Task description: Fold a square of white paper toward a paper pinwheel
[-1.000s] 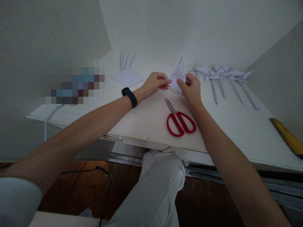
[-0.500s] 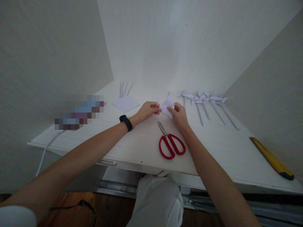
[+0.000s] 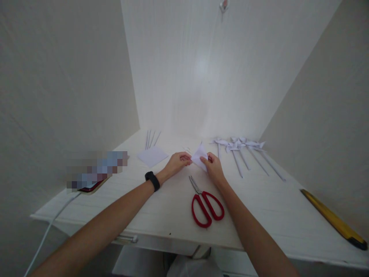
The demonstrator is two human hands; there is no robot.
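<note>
A small white paper piece [image 3: 198, 156] is held up over the table between my two hands. My right hand [image 3: 212, 164] pinches its right side, thumb on the front. My left hand [image 3: 179, 162], with a black band on the wrist, has its fingertips closed at the paper's left corner. Just below the hands lie red-handled scissors [image 3: 205, 206], blades pointing away and nearly together. Beyond my left hand rest a flat white paper sheet [image 3: 152, 156] and several thin sticks [image 3: 151, 139].
Several white paper pinwheels on sticks [image 3: 238, 145] lie at the back right. A yellow cutter [image 3: 331, 217] is by the right wall. At the left, a phone [image 3: 96, 184], partly blurred out, lies near a white cable [image 3: 53, 219]. Walls enclose the white table [image 3: 273, 215].
The view has tilted upward, so the table and everything on it appear lower. Both hands keep nearly the same place on the paper.
</note>
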